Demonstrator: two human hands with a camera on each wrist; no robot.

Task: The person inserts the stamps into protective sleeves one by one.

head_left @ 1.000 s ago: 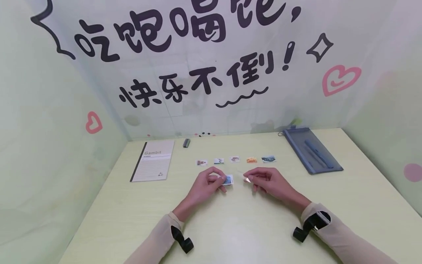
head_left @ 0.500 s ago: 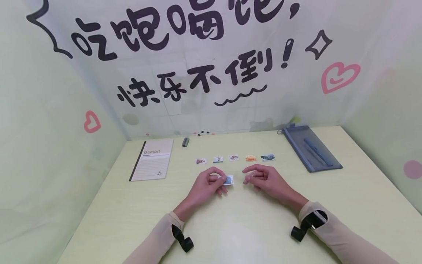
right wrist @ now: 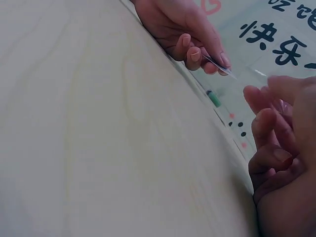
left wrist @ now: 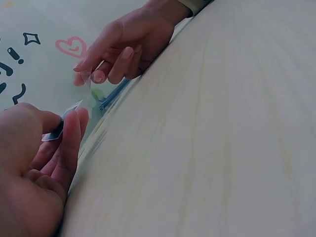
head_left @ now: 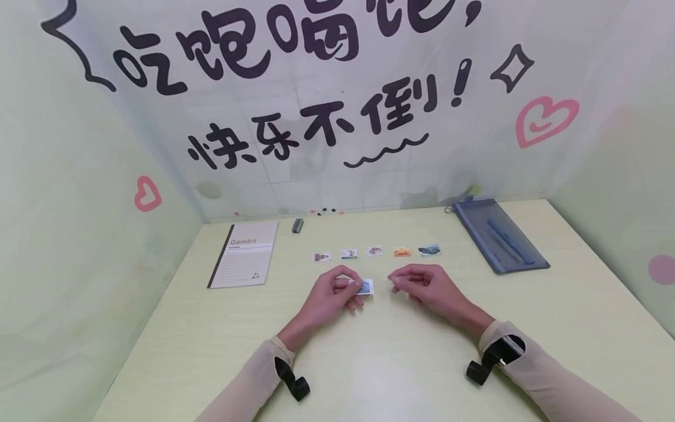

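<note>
My left hand (head_left: 329,298) pinches a small blue stamp (head_left: 365,286) with a white border between thumb and fingers. Across a narrow gap, my right hand (head_left: 431,291) has thumb and index finger brought together on a thin clear plastic film (left wrist: 89,84), hardly visible from the head. In the left wrist view the film hangs near the stamp's far end; whether they touch I cannot tell. Beyond the hands lies a row of several small picture stamps, among them an orange one (head_left: 402,252) and a dark blue one (head_left: 429,250).
A notebook (head_left: 244,255) lies on the left of the table, with a small dark eraser-like block (head_left: 297,225) behind it. To the right is a blue mesh zip pouch (head_left: 498,237) holding a pen. A printed cloth wall (head_left: 316,187) bounds the back.
A shiny piece showed at the right fingertips earlier. The right fingers parted, then came together again on the clear film. The left hand has stayed almost still with the stamp.
</note>
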